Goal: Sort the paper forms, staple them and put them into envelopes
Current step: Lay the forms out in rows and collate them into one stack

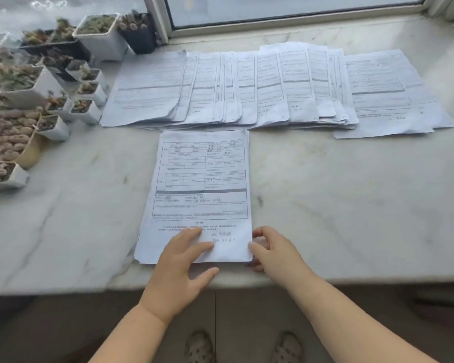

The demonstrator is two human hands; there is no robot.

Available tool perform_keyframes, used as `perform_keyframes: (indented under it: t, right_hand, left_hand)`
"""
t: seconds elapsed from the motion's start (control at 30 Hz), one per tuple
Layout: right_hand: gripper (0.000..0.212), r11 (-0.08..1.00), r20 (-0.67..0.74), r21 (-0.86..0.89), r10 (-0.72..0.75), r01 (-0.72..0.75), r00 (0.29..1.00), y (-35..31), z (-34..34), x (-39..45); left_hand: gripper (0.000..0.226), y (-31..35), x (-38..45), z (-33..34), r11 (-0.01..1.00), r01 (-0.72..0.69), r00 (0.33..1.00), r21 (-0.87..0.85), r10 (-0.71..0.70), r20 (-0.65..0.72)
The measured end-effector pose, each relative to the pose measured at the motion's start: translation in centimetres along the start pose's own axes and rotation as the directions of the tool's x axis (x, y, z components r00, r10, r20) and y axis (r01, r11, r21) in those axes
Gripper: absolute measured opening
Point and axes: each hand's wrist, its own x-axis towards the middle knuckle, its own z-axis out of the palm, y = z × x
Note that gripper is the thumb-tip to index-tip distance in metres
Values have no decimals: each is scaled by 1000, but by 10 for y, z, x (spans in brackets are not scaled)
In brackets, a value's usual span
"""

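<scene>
Two hands work the near stack of forms (pixel 198 195): left hand (pixel 180 268) flat on it, fingers spread; right hand (pixel 273 254) curled, pinching its lower-right corner. Lift one sheet only, I'd judge.

Neat stack of white printed paper forms (pixel 199 189), lying flat near the table's front edge. Farther back, overlapping fanned piles of similar white forms (pixel 260 87), spread in a row.

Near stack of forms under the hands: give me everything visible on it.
The near stack of forms is white printed paper, many sheets, edges slightly fanned at left. Top sheet shows ruled tables, a grey band and handwriting. It lies flat at the marble sill's front edge. The left hand rests on its lower part; the right hand touches its lower right corner.
</scene>
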Motion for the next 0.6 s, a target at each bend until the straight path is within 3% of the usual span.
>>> perform_keyframes:
  t: [0.2,0.3,0.5,0.6]
  right_hand:
    - [47,984,-59,154,-75,84,995,2,10,2]
    - [59,977,52,189,-108,96,993,3,2,2]
    - [58,976,44,199,-105,94,994,1,4,10]
    - [63,970,1,212,-122,119,992,3,9,12]
  left_hand:
    - [39,-9,6,7,999,-54,995,2,54,-80]
    - [45,-5,8,7,997,-68,995,31,69,-66]
    - [54,-2,19,5,989,-97,992,-114,105,67]
    - [41,-2,21,5,990,-57,995,-127,66,70]
